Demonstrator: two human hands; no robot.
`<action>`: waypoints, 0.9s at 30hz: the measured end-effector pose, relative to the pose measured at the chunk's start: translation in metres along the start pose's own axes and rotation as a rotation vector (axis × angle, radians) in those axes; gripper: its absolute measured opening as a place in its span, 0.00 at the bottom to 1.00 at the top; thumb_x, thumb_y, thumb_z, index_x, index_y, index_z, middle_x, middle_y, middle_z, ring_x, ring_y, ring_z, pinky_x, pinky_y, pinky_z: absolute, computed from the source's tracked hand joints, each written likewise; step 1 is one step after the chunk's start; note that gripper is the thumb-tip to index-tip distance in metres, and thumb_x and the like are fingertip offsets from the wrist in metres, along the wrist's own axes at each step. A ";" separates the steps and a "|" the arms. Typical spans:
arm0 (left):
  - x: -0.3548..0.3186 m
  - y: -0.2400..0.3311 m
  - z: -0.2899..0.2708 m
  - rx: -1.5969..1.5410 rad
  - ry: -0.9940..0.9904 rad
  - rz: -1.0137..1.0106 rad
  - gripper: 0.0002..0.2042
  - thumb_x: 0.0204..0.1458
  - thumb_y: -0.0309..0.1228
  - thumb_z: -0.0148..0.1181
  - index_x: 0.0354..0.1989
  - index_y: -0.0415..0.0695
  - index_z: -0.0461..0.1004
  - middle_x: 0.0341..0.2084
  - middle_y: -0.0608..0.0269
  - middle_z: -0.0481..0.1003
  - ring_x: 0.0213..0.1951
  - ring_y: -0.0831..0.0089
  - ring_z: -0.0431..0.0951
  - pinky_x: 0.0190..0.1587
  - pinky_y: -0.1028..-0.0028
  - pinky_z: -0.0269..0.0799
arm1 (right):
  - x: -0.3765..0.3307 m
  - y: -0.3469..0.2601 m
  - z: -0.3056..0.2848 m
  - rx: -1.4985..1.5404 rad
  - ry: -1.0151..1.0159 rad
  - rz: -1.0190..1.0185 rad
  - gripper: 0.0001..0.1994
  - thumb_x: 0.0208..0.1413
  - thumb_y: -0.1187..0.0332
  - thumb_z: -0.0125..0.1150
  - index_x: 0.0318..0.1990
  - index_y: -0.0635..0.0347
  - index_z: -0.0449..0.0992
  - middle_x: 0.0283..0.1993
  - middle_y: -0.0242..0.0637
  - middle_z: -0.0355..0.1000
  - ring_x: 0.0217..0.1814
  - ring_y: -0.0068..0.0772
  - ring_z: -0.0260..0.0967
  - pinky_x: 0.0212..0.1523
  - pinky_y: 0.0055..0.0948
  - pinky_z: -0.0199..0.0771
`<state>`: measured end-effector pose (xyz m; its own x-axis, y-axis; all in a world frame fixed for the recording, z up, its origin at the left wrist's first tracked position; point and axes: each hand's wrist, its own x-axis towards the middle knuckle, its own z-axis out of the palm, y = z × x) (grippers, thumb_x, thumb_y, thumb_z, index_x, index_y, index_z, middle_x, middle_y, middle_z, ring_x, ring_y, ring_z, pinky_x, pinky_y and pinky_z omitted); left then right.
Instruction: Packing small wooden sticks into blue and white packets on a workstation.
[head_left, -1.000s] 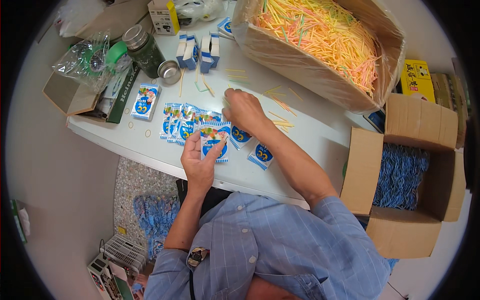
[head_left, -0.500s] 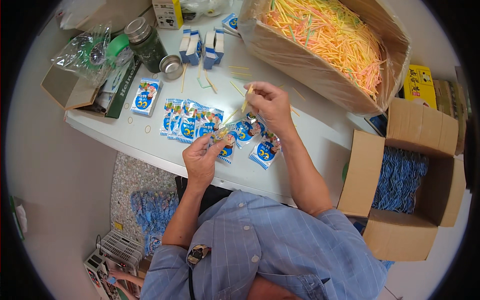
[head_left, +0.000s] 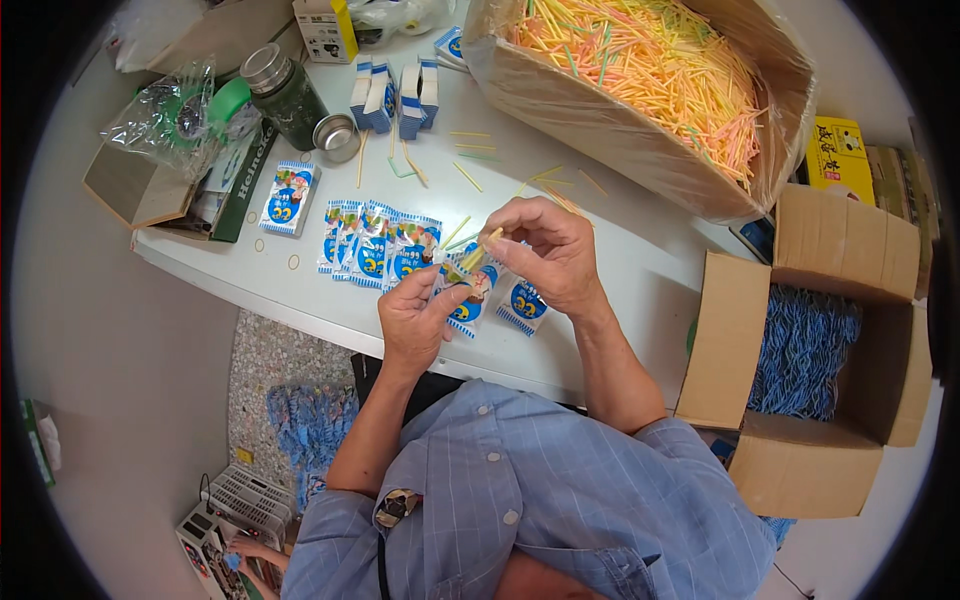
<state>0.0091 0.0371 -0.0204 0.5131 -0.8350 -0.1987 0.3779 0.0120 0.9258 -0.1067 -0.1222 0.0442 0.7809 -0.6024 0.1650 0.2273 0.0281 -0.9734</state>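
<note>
My left hand (head_left: 412, 318) is closed on a small blue-and-white printed plastic packet (head_left: 468, 306), holding it upright over the table by its left side. A few thin yellow sticks (head_left: 473, 259) are pinched between the thumb and fingers of my right hand (head_left: 556, 260). Their lower ends are at the packet's top; whether they are inside it I cannot tell. Just right of it, partly under my right hand, lies another packet (head_left: 522, 304). Several like it overlap in a row (head_left: 371, 245) to the left. Loose sticks (head_left: 467, 177) are scattered beyond my hands.
A plastic-lined carton (head_left: 600, 118) heaped with yellow, orange and pink sticks stands at the far right. Nearer, an open carton (head_left: 735, 335) holds blue twisted strands. A dark flask (head_left: 292, 100), metal cup (head_left: 337, 137) and packet stack (head_left: 290, 198) are left. Another person's hands (head_left: 258, 556) show lower left.
My right hand has come down and nearer with the sticks, from above the packets to the top of the held packet. My left hand has shifted slightly right and nearer.
</note>
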 end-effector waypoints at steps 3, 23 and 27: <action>0.000 0.005 0.002 -0.066 -0.024 -0.045 0.19 0.53 0.20 0.65 0.54 0.31 0.72 0.40 0.54 0.81 0.34 0.76 0.82 0.22 0.82 0.75 | -0.004 -0.002 -0.004 0.036 -0.008 0.014 0.05 0.55 0.78 0.65 0.39 0.67 0.80 0.39 0.40 0.77 0.39 0.21 0.71 0.40 0.21 0.71; -0.005 -0.012 0.004 0.060 -0.062 0.245 0.16 0.49 0.16 0.68 0.47 0.36 0.77 0.41 0.61 0.80 0.43 0.75 0.79 0.48 0.75 0.76 | -0.029 -0.003 -0.008 -0.387 -0.211 -0.039 0.10 0.46 0.80 0.70 0.38 0.64 0.82 0.39 0.37 0.80 0.40 0.29 0.75 0.41 0.28 0.75; -0.008 -0.010 0.000 0.176 -0.046 0.186 0.15 0.48 0.18 0.69 0.46 0.38 0.78 0.40 0.60 0.81 0.44 0.74 0.79 0.50 0.74 0.75 | -0.034 0.011 -0.010 -0.299 -0.148 0.061 0.07 0.49 0.81 0.68 0.36 0.64 0.81 0.37 0.37 0.80 0.39 0.28 0.76 0.41 0.28 0.75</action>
<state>0.0017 0.0433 -0.0277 0.5237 -0.8519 -0.0089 0.1389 0.0751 0.9875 -0.1367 -0.1095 0.0266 0.8688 -0.4839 0.1053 0.0142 -0.1884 -0.9820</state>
